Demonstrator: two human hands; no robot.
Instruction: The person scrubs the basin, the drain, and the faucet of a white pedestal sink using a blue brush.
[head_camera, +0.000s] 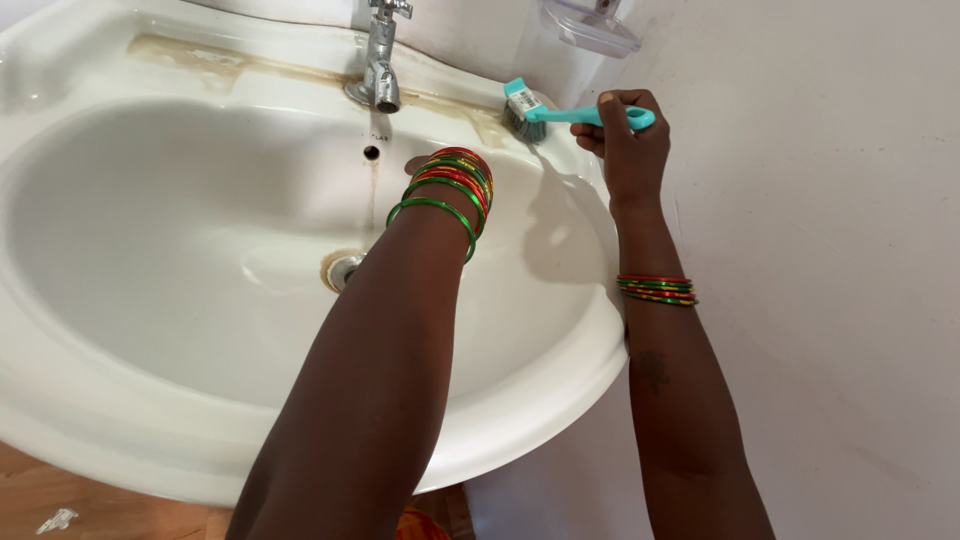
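My left hand (420, 165) reaches into the white sink (150, 250) below the tap (380, 70), its fingers hidden behind my bangles (450, 190), so I cannot tell how they lie. Further right, my right hand (630, 140) has its fingers wrapped around the teal brush (560, 112), bristles down on the stained back rim. The brush looks light and stiff, best held mid-handle, perhaps slippery when wet.

Both forearms are bare, with no sleeves seen. A thick stack of green, red and gold bangles (448, 190) is worn on the left wrist, and a thinner stack of the same colours (656, 290) is worn on the right forearm. A small dark mark (652, 368) is seen on the right forearm.
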